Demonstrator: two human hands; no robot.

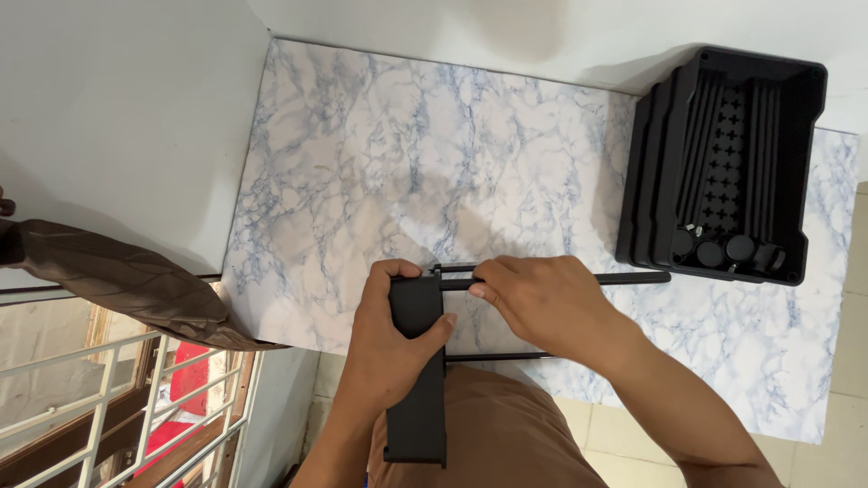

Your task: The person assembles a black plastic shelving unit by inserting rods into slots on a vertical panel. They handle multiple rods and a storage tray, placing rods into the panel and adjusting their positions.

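The black panel (pixel 418 380) stands on edge at about six o'clock, its lower end down over the person's lap and its upper end at the near edge of the marble-patterned table (pixel 380 154). The left hand (pixel 391 339) is wrapped round the top of it, fingers curled over the far side and thumb pressed on the near face, seemingly to steady it so that it cannot tip. Just to the right, the right hand (pixel 547 303) closes its fingertips on a thin black rod (pixel 633 278) close to where that rod meets the panel, a grip that looks suited to guiding the rod's end against the panel. A second rod (pixel 497 357) runs parallel below it, partly hidden by the right wrist.

I count one panel, two rods and two hands, both closed on something.

Further out, at two o'clock, a black plastic bin (pixel 723 163) sits on the far right part of the table, well apart from the hands. Inside it lie more long black strips, too crowded to count, and three round black caps (pixel 714 248) along its near wall. At nine o'clock, off the table, hangs a brown cloth (pixel 117 276) over a white railing (pixel 136 398).
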